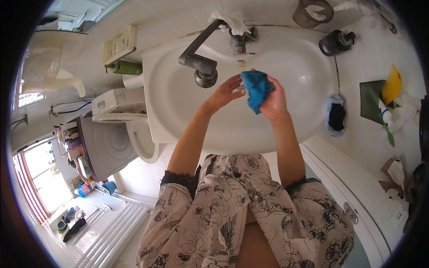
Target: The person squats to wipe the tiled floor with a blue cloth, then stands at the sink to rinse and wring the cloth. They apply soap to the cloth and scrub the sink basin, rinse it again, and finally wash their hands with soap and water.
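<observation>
Over the white washbasin [228, 134], my right hand [277, 104] holds a crumpled blue cloth [256, 87], its fingers behind the cloth's right side. Just left of the cloth is my left hand [226, 93], thumb and fingers spread; whether its fingertips touch the cloth I cannot tell. A dark faucet [238, 42] stands at the basin's back, with a white crumpled cloth or tissue [231, 20] draped on top. Its jointed spout [201, 63] reaches left and ends in a round head above the bowl, near my left hand.
Beyond the basin's right rim are a dark pump bottle [331, 43], a blue-and-black brush or sponge [336, 115] and a green holder [371, 100] with a yellow comb [392, 85]. Leftward are a green pump bottle [124, 68], a toilet [142, 139] and a washing machine [107, 144].
</observation>
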